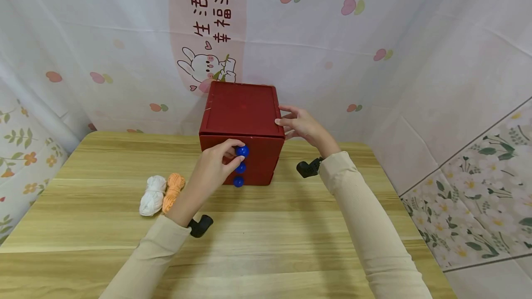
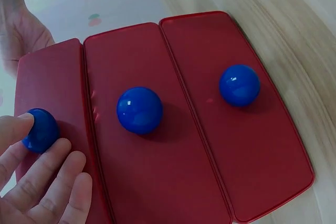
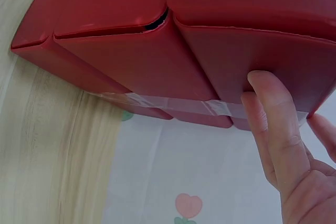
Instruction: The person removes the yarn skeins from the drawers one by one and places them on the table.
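A red three-drawer box (image 1: 244, 112) stands at the back of the table, its drawer fronts flush in a stack. Each front carries a round blue knob. My left hand (image 1: 216, 159) pinches the top knob (image 2: 42, 132) between thumb and fingers. Below it are the middle knob (image 2: 139, 110) and the bottom knob (image 2: 240, 85), both untouched. My right hand (image 1: 305, 127) steadies the box's right side near the top, thumb tip against the side panel (image 3: 231, 56) and the other fingers spread toward the rear edge.
A white yarn skein (image 1: 153, 196) and an orange yarn skein (image 1: 173, 192) lie side by side on the wooden table (image 1: 257, 243), left of the box. Clear tape (image 3: 173, 104) runs across the box's side. Behind hangs a patterned curtain (image 1: 324, 59).
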Available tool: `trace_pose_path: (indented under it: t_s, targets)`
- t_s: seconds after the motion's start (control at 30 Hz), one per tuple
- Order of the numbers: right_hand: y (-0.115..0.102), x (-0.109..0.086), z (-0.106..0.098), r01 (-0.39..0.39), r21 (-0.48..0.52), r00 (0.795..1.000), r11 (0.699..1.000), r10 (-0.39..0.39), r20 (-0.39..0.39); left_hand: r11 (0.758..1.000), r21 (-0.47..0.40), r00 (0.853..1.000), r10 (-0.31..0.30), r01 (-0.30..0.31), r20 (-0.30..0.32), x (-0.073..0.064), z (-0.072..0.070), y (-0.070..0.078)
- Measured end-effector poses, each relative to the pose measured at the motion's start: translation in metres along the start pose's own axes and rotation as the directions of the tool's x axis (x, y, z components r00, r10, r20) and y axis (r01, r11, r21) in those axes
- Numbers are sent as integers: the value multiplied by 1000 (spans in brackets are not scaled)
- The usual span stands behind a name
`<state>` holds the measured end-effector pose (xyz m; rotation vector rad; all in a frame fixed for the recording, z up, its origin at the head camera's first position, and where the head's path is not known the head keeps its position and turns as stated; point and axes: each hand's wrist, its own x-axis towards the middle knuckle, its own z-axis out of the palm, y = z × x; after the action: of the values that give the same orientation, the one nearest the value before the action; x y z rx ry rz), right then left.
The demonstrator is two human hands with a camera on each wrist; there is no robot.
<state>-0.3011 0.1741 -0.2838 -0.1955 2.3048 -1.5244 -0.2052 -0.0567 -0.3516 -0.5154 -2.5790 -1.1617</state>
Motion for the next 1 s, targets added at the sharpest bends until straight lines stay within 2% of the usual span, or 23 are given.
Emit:
trace_pose_path:
  t_s: [0.23, 0.47, 0.67, 0.83, 1.0]
  targets:
    - [1, 1, 1, 3, -13, 1000, 1000, -3, -7, 1000, 2, 1000, -22, 22, 10, 5, 0, -2]
    - [0, 1, 0, 17, -25, 1000, 1000, -17, 10, 998, 63, 1000, -25, 24, 6, 7, 1, -3]
    - [-3, 0, 0, 1, -45, 1000, 999, -2, -3, 997, 66, 999, -27, 26, 18, 8, 1, -2]
    - [-6, 1, 2, -14, -42, 1000, 999, 14, -3, 1000, 6, 1000, -19, 19, 22, 4, -3, -7]
    - [-6, 1, 3, -27, -36, 1000, 999, 27, -8, 997, -71, 999, 11, -14, -42, -8, -3, -15]
